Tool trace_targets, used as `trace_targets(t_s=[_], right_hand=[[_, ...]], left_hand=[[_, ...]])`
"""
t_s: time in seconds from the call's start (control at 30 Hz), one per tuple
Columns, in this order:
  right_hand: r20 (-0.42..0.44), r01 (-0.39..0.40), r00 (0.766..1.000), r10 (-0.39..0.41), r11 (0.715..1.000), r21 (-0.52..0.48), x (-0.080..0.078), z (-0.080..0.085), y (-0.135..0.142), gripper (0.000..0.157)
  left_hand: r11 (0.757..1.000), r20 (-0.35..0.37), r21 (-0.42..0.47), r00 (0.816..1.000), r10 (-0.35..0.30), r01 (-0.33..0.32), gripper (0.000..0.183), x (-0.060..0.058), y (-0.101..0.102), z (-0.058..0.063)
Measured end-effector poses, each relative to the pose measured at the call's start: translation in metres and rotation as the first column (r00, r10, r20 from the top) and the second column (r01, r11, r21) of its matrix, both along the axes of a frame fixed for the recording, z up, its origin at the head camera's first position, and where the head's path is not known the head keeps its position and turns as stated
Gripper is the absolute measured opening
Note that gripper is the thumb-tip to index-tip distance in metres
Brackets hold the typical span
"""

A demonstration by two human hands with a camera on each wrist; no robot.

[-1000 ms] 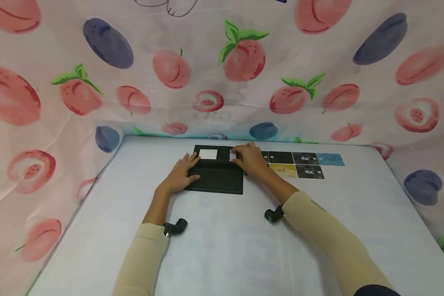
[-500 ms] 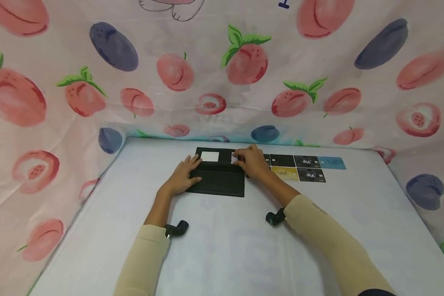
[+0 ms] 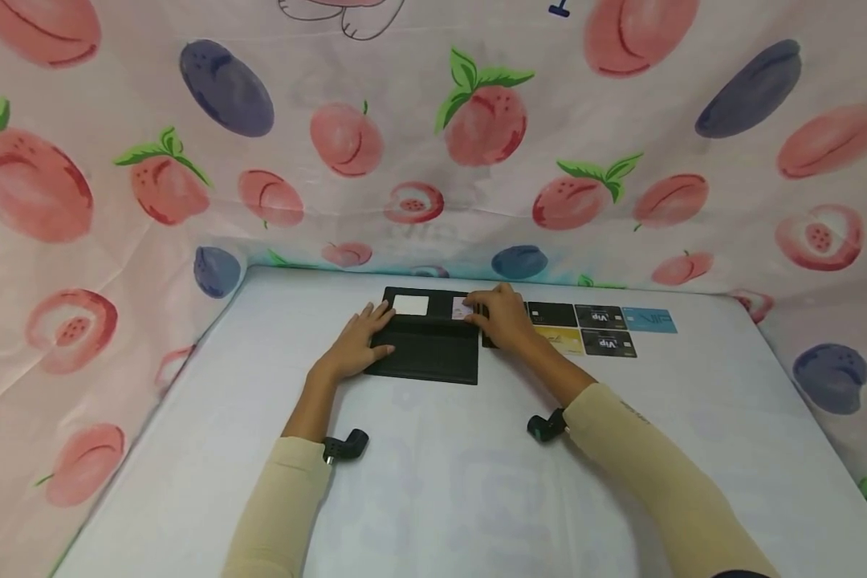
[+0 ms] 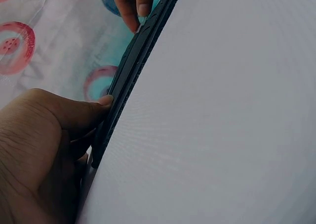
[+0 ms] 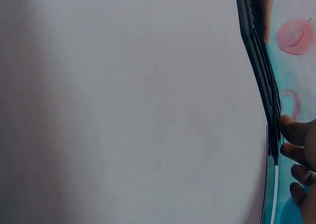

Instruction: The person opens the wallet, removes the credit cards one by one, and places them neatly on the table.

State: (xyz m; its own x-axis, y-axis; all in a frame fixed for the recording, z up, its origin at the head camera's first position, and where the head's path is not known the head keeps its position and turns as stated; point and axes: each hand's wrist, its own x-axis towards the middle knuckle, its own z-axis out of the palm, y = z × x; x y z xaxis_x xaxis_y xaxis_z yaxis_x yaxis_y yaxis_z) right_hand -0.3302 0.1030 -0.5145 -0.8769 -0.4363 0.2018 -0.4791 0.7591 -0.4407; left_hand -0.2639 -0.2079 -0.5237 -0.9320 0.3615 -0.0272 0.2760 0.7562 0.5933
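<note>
A black wallet (image 3: 425, 353) lies unfolded near the table's back edge. A white rectangle (image 3: 410, 305) shows on its upper left panel, and a pinkish card (image 3: 459, 308) on the upper right one. My left hand (image 3: 350, 345) rests on the wallet's left side, fingers spread and thumb on the lower panel. At the right panel, thumb and index finger of my right hand (image 3: 507, 319) pinch the pinkish card near its right edge. The left wrist view catches the wallet edge-on, with left thumb (image 4: 101, 103) against it. How deep the card sits is hidden.
Right of the wallet, several cards lie in two rows: a black card (image 3: 551, 314), a gold card (image 3: 559, 339), black Vip cards (image 3: 608, 343) and a blue card (image 3: 650, 320). My right hand partly covers the nearest ones. A fruit-print cloth (image 3: 376, 233) rises behind the white table (image 3: 419, 482).
My right hand has shifted slightly right, and more of the pinkish card shows. The left hand keeps its place on the wallet. The head view has tilted a little.
</note>
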Motion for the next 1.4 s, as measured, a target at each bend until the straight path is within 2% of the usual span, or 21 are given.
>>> trace_targets(t_s=[0.37,0.73,0.93,1.4], right_hand=[[0.000,-0.031,1.000,0.031,0.999,0.009,-0.001,0.001,0.001,0.043],[-0.015,-0.012,1.000,0.012,1.000,-0.015,-0.001,0.003,0.011,0.039],[-0.031,-0.026,0.999,0.027,0.999,0.026,-0.001,0.001,0.011,0.046],[-0.046,-0.030,0.998,0.031,0.999,0.011,-0.002,-0.001,0.013,0.035]], left_hand=[[1.000,0.006,0.008,1.000,0.010,-0.010,0.073,0.000,0.001,0.001],[1.000,0.005,-0.006,1.000,0.006,-0.006,0.073,-0.003,0.001,0.000],[1.000,0.011,-0.003,1.000,0.008,-0.008,0.073,-0.001,0.001,0.000],[1.000,0.022,0.002,1.000,0.008,-0.008,0.073,-0.002,0.001,0.000]])
